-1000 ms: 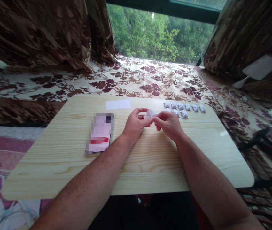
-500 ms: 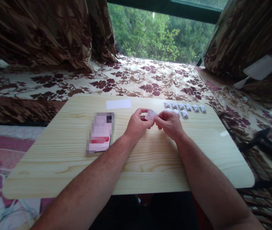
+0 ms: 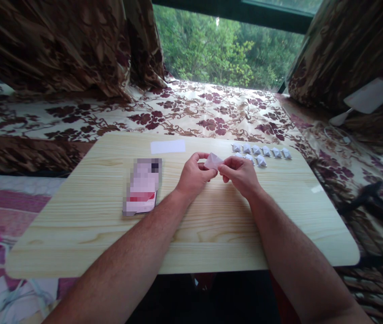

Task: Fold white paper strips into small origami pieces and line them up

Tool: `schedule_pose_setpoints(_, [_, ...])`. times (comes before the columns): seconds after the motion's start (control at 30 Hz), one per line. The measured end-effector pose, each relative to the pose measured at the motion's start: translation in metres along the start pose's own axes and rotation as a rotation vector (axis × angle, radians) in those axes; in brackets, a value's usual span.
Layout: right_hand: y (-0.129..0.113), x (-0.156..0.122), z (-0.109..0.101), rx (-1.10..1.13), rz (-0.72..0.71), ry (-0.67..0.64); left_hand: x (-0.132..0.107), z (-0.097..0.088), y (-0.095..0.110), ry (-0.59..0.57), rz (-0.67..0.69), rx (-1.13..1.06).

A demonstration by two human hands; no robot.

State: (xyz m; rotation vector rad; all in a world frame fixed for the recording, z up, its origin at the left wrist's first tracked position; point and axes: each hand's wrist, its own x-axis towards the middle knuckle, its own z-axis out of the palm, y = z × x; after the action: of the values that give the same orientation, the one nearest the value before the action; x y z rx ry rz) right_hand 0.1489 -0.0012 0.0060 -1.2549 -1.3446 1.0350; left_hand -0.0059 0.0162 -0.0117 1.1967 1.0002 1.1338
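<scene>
A small piece of thin, whitish folded paper [image 3: 213,161] is held between two bare hands over a pale wood-grain surface [image 3: 208,234]. The likeliest trouble is a spoiled fold: an uneven pull between the hands could crease the paper in the wrong place or tear a corner, and a slack pinch could let it spring open or slip. The right hand is also very near some small white folded shapes [image 3: 266,151], so a careless sweep of the knuckles could knock them out of line.

The paper lies between the fingertips of both hands. The left hand [image 3: 191,175] holds its left side, with forefinger behind and thumb in front, the fingers curved and slightly parted around it. The right hand [image 3: 241,173] has thumb and forefinger drawn narrow at the paper's lower right corner; exactly how firmly they grip it cannot be told.

The folded shapes stand in two rows toward the far right of the surface, the nearer row partly hidden by the right hand. A flat white paper strip [image 3: 167,146] lies near the far edge, and a phone [image 3: 144,180], its screen blurred, lies left of the hands.
</scene>
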Motion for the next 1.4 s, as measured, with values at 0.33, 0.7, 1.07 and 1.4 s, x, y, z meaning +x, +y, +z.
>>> schedule_pose_setpoints(0.33, [0.0006,0.0002,0.0021,-0.063,-0.015,0.037,-0.0022,0.0016,0.0061,-0.003,-0.037,0.056])
schedule_pose_setpoints(0.7, [0.0001,0.0009,0.0018,-0.088,-0.024,0.033,-0.0027,0.001,0.0064,-0.009,-0.035,0.077])
schedule_pose_setpoints(1.07, [0.0025,0.0006,0.0014,-0.155,-0.03,0.039,-0.0043,0.0025,0.0061,-0.025,-0.016,0.079])
schedule_pose_setpoints(1.4, [0.006,0.0015,0.0026,-0.134,-0.065,0.035,-0.004,0.0023,0.0026,-0.05,0.002,0.099])
